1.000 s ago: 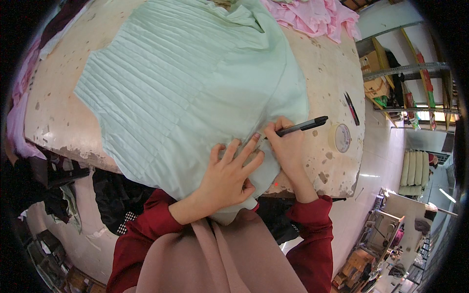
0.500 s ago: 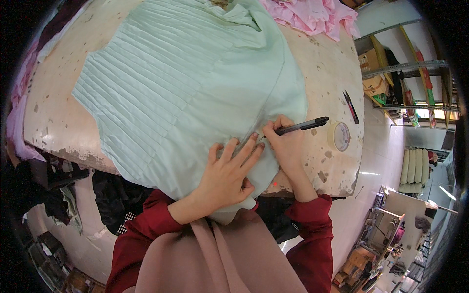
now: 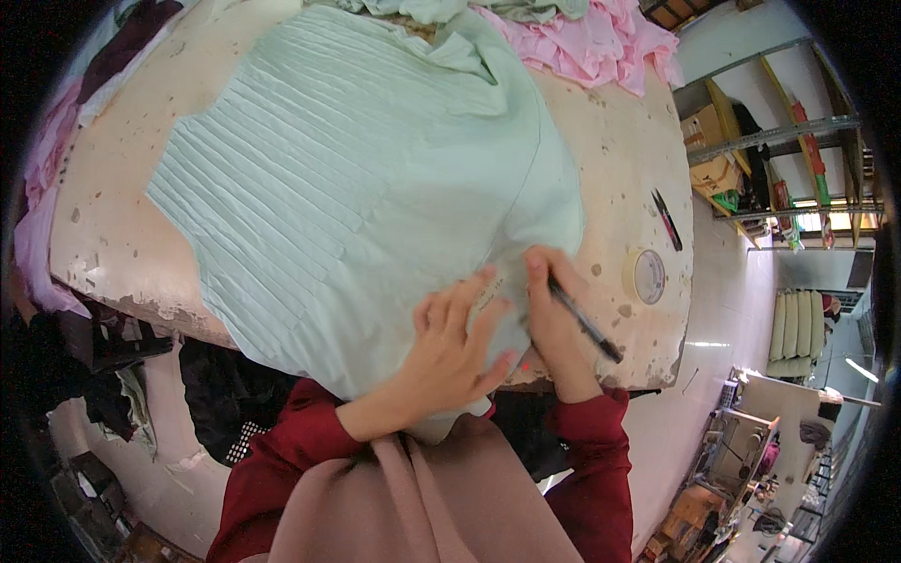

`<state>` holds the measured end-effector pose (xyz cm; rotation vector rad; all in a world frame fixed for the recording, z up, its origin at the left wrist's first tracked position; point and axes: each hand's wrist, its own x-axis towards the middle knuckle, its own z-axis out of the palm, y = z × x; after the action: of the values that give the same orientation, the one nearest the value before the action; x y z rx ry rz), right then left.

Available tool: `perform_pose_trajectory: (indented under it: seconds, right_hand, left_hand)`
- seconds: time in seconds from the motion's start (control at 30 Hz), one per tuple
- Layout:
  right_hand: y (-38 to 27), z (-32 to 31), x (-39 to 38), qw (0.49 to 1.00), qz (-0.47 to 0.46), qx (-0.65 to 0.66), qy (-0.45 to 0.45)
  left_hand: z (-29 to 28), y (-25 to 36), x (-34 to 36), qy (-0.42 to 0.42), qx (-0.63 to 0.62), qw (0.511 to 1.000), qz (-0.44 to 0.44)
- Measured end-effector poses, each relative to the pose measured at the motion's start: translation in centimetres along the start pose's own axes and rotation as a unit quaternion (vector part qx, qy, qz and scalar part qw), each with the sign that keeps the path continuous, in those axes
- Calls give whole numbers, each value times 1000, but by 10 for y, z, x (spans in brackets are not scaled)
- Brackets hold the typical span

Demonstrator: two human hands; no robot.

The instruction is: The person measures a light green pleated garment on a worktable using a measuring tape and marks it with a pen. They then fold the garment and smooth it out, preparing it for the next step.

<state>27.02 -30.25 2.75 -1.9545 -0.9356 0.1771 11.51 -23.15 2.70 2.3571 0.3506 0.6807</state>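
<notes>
Leaning over a pleated mint-green garment (image 3: pixel 375 159), spread from the centre toward ten and twelve o'clock on a worn table (image 3: pixel 610 131) and partly hidden under forearm and fingers at six. Has the left hand (image 3: pixel 450 347) at six o'clock over its lower part, fingers blurred, loosely spread and bent; cannot tell whether pressing the cloth or only hovering. Grasps a black pen (image 3: pixel 589 326) in the right hand (image 3: pixel 549 314) at four o'clock, shaft slanting toward five; cannot see its other end, lost behind the fingers. Cannot read the smeared marks between both hands. Can see a tape roll (image 3: pixel 645 277) at three o'clock, apart from the garment, and pink cloth (image 3: pixel 591 42) at one, cut off by the upper edge.
</notes>
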Motion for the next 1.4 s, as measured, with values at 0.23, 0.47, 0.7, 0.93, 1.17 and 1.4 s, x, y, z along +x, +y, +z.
perform_pose_trajectory:
  seconds: [0.23,0.47,0.7,0.93,1.17,1.4]
  right_hand:
    - [-17,-1,-5,978,-178,-97,-45]
    - [-7,3,-6,961,-247,-119,-27]
    - [-2,16,-11,996,-89,-5,30]
    - [-3,9,-10,998,-48,-23,-31]
    - [2,10,-12,995,-79,-16,-58]
    - [-3,2,8,938,134,321,-4]
  left_hand:
    - [24,20,24,-31,-246,946,210]
    - [32,13,15,-25,-271,937,220]
    - [45,20,19,42,-151,960,233]
    - [49,23,20,42,-135,966,217]
    - [56,23,17,57,-72,968,234]
    - [38,26,8,25,-16,994,102]
